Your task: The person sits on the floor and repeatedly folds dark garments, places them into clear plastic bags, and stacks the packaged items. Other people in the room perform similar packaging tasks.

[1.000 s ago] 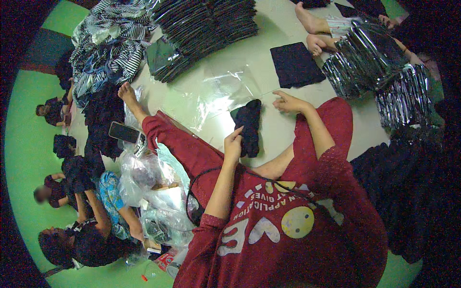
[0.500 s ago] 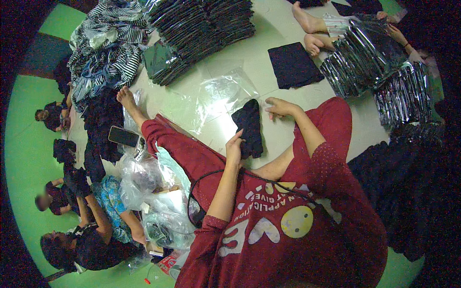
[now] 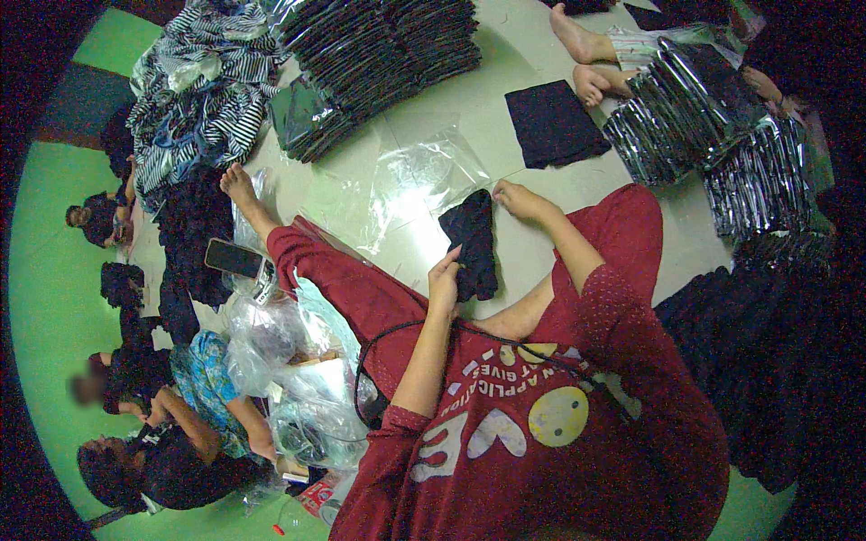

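The step in hand looks like squaring up a folded black cloth (image 3: 471,243), which lies on the floor between the two hands. The left hand (image 3: 444,281) has its thumb and fingers together at the near left edge of the cloth, seemingly pinching it; the right hand (image 3: 523,203) is at the far right corner, fingers bent, and I cannot tell whether its tips touch or grip the fabric. The hands are apart from each other — the cloth spans the gap. The next move, I judge, calls for a light hold from the left and a careful fingertip grip from the right, so the layers stay aligned.

Just beyond both hands is clear plastic film (image 3: 419,171), with no print that I can make out; past the right hand is a flat dark square of cloth (image 3: 557,124). As for writing, the maroon shirt (image 3: 523,469) behind the hands carries large pale lettering and a yellow smiling face. Behind the left forearm, a red-and-white printed wrapper (image 3: 316,496) shows lettering too small to read surely
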Action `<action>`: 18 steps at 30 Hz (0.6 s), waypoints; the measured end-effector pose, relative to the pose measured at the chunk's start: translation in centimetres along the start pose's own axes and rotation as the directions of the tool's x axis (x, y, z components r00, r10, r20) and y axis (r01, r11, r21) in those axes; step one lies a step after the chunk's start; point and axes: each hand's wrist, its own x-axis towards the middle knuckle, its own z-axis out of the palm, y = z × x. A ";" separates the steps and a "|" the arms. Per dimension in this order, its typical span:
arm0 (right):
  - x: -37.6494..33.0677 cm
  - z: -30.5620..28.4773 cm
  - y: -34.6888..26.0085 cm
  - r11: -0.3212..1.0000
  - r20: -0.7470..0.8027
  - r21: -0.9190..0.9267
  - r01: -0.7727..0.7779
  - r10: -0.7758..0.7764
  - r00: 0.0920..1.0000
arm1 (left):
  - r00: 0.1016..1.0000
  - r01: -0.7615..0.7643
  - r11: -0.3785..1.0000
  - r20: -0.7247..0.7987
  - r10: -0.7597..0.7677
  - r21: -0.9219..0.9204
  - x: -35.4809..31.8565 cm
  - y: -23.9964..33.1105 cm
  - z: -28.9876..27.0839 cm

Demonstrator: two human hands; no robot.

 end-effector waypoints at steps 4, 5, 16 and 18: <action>-0.3 0.4 -0.5 0.999 0.021 -0.047 -0.022 0.023 0.999 | 0.997 0.069 0.997 0.020 -0.068 -0.034 0.4 0.5 0.0; -0.5 0.3 -0.7 0.999 0.016 -0.037 -0.005 0.005 1.000 | 0.999 0.033 0.998 0.024 -0.031 -0.059 0.7 0.9 0.0; -4.1 -1.1 -4.0 0.999 0.052 -0.019 0.030 -0.029 0.998 | 0.894 -0.367 0.567 0.111 0.434 0.738 1.8 4.2 0.3; -4.6 -1.1 -4.2 0.999 0.053 -0.044 0.023 -0.020 0.998 | 0.962 -0.249 0.642 0.107 0.252 0.726 2.0 4.3 0.2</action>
